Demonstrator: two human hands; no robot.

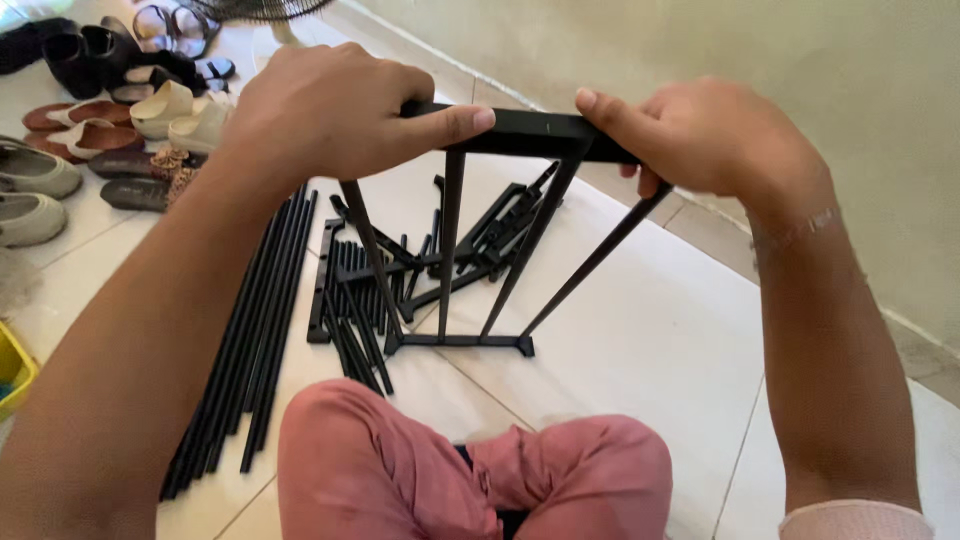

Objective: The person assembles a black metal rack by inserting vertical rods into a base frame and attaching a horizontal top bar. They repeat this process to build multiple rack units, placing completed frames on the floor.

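A black rack frame (470,250) stands upright on the white tiled floor (650,330), just in front of the person's knees in pink trousers (470,470). It is made of a flat top bar (530,135), four thin rods running down from it, and a short bottom bar (460,342) resting on the tiles. The left hand (330,110) is clenched over the left end of the top bar, its thumb stretched along the bar's near face. The right hand (710,135) grasps the right end, fingers (610,115) curled over the top and the thumb tucked under. Behind the frame, on the floor, lies a loose heap of black plastic connectors and short rods (490,235), some of them touching the frame's leftmost rod. To the left of that, a bundle of long black rods (255,340) lies side by side, running from near the left forearm down toward the lower left. Farther out, at the top left, shoes and sandals (110,110) sit in rough rows on the tiles, pale ones and dark ones mixed. The base of a standing fan (265,12) shows at the top edge. At the far left edge a yellow container (14,375) pokes into view; I cannot tell what it holds. A pale wall (780,60) runs along the right side.
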